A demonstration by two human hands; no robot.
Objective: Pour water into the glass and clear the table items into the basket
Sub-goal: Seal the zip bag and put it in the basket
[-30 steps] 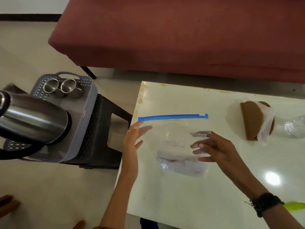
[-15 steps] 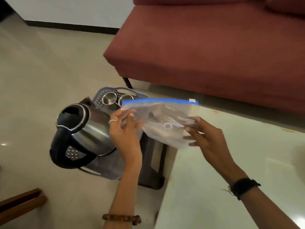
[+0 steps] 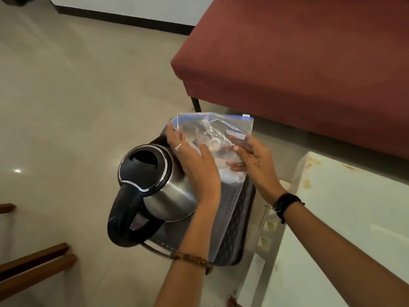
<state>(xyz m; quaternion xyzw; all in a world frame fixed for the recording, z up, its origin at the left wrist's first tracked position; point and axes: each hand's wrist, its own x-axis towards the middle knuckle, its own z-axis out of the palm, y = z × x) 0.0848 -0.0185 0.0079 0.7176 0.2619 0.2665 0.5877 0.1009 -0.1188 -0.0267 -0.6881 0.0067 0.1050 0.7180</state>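
Observation:
A clear zip bag (image 3: 218, 134) with a blue seal strip hangs over the grey basket (image 3: 230, 220), which sits on a dark stool. My left hand (image 3: 194, 165) holds the bag's left side, thumb in front and fingers behind. My right hand (image 3: 254, 160) pinches its right side. A steel kettle (image 3: 159, 185) with a black lid and handle stands in the basket, just left of my left hand. The steel cups seen earlier are hidden behind the bag. The glass is out of view.
The white table (image 3: 343, 229) fills the lower right, its corner beside the stool. A maroon sofa (image 3: 298, 52) spans the top right. Wooden furniture pieces (image 3: 33, 267) lie at the lower left on the beige tiled floor.
Both hands lifted the zip bag off the table and carried it left over the basket. The view swung left and down, so the table items dropped out of sight.

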